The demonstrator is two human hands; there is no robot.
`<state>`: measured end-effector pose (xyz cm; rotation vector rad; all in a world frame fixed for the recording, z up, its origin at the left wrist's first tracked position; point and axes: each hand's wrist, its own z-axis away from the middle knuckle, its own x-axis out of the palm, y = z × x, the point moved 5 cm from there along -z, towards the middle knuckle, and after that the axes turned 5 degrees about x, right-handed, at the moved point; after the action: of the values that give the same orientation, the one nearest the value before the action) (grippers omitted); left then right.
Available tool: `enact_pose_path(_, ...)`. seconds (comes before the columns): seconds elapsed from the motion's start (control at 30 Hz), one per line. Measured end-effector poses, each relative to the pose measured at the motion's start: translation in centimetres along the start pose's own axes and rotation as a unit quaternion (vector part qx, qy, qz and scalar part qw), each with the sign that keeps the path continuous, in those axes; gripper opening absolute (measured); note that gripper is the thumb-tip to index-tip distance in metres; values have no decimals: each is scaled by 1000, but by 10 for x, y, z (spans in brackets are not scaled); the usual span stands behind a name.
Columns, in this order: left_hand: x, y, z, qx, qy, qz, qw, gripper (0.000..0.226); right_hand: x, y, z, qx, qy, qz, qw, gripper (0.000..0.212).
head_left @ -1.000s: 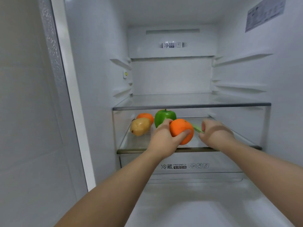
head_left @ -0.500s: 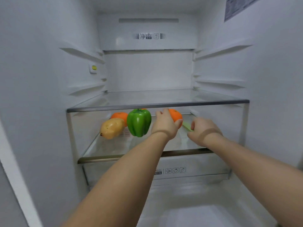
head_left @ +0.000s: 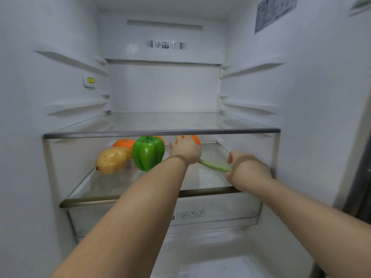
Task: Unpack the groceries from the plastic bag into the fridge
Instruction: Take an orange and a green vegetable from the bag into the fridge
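Both my arms reach into the open fridge onto its lower glass shelf (head_left: pixel 120 200). My left hand (head_left: pixel 185 150) is deep on the shelf, closed around an orange (head_left: pixel 195 139) that shows only past my fingers. My right hand (head_left: pixel 248 167) grips one end of a long pale green vegetable (head_left: pixel 213 166) that lies low over the shelf and points left toward my left wrist. At the left of the shelf sit a green bell pepper (head_left: pixel 148 152), a yellow pear (head_left: pixel 111 159) and another orange (head_left: pixel 123 143) behind them. The plastic bag is out of sight.
An upper glass shelf (head_left: pixel 160 133) hangs just above my hands, with nothing on it. A clear crisper drawer (head_left: pixel 220 214) sits under the lower shelf. Empty shelf rails line both side walls. The fridge's right wall (head_left: pixel 301 117) is close to my right hand.
My left hand has carried the orange from the shelf's front edge deeper in, to the right of the pepper. My right hand has lowered the green vegetable toward the shelf. The camera has moved closer.
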<state>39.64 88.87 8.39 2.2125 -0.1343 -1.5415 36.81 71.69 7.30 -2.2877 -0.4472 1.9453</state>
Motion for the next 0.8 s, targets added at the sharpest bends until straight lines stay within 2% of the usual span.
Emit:
enact_pose_path(0.13, -10, 0, 11, 23, 2, -18, 1000, 54, -1, -11, 10, -37, 5, 22, 999, 25)
enact_pose_path(0.27, -21, 10, 42, 116, 10, -44, 992, 56, 7, -22, 17, -91, -22, -53, 994, 23)
enact_pose_path(0.37, -27, 9, 69, 172, -36, -20, 984, 44, 11, -38, 23, -132, -24, -124, 983, 24)
enact_pose_path(0.5, -52, -26, 98, 178, -22, 17, 984, 32, 21, -75, 31, -173, -42, -178, 968, 23)
enact_pose_path(0.6, -77, -60, 117, 183, 9, 17, 983, 27, 29, -108, 37, -211, -50, -155, 964, 25)
enact_pose_path(0.8, -108, -115, 138, 153, 71, -14, 986, 23, 38, -153, 48, -223, 5, -165, 961, 29)
